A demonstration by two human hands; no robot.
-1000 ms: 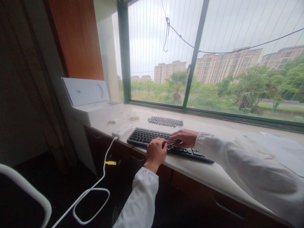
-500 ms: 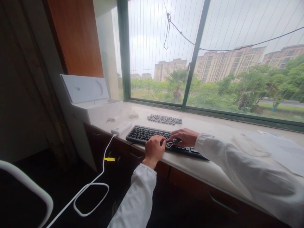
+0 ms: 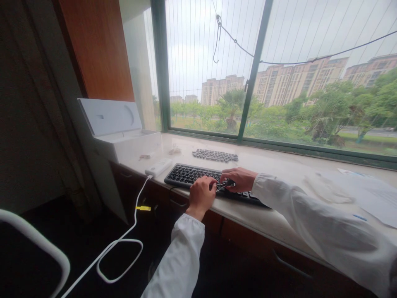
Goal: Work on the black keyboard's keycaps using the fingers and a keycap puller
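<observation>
A dark keyboard (image 3: 182, 174) lies along the front edge of the white sill, many of its switches bare of keycaps. Above its middle, my right hand (image 3: 241, 179) grips the black handle of a wire keycap puller (image 3: 228, 183). The puller's metal wires point left towards my left hand (image 3: 201, 192). That hand is closed, thumb and fingertips together at the wire ends; a small dark thing seems to be between them, too small to name. Behind the keyboard, loose keycaps (image 3: 215, 155) lie laid out in rows.
An open white box (image 3: 130, 145) stands at the left end of the sill. Beside it lies a white power strip (image 3: 158, 167), its white cable (image 3: 135, 219) hanging down with a yellow tag. Papers (image 3: 369, 194) lie at the right, and the window rises behind.
My right hand has shifted slightly left and turned the keycap puller, so its handle shows more. My left hand stays nearly in place.
</observation>
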